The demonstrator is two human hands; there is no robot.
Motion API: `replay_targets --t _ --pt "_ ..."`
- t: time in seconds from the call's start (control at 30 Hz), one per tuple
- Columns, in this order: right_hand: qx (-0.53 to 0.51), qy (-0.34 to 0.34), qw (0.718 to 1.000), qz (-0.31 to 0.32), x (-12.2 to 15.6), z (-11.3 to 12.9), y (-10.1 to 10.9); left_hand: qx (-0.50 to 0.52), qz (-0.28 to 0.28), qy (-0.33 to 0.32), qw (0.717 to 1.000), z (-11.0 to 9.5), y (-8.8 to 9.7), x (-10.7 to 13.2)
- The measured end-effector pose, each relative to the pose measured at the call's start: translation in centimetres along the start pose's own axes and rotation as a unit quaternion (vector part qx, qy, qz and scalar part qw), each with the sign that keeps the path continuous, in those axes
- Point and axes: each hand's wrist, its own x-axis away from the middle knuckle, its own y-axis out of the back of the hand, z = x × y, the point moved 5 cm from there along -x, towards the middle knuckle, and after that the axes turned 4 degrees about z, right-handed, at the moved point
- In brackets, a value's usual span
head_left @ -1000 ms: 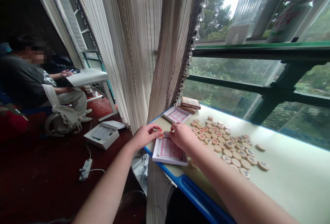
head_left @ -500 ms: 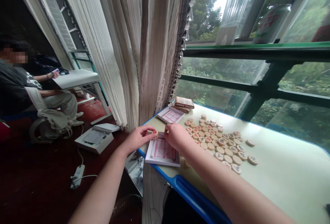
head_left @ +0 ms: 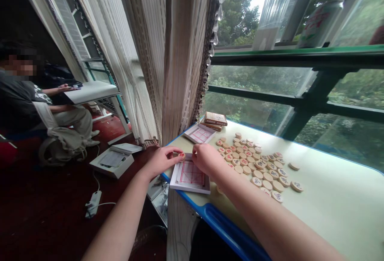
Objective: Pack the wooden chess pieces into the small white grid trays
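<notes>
Disc (head_left: 181, 156), pale wood with a red mark, pinched between thumb and fingertips in the grip of the left hand (head_left: 162, 161), over the far left corner of the near tray (head_left: 189, 188). Right hand (head_left: 207, 159) curled at that tray's far edge; whether its grip holds anything, cannot tell. Best kept flat and square to one red-lined cell, tray steadied. Near tray shows only its grid; so does the second tray (head_left: 199, 134). Loose discs (head_left: 255, 165) lie on the table (head_left: 330, 205).

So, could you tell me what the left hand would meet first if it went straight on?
Probably the right hand, just past the piece the left hand holds; depth is unclear.
</notes>
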Motion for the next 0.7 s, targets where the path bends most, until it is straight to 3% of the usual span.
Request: replay_targets --t 0.7 --pt "-0.006 0.003 1.0 -0.017 -0.13 -0.15 -0.28 0.0 -0.01 0.024 1.0 0.22 -0.08 -0.05"
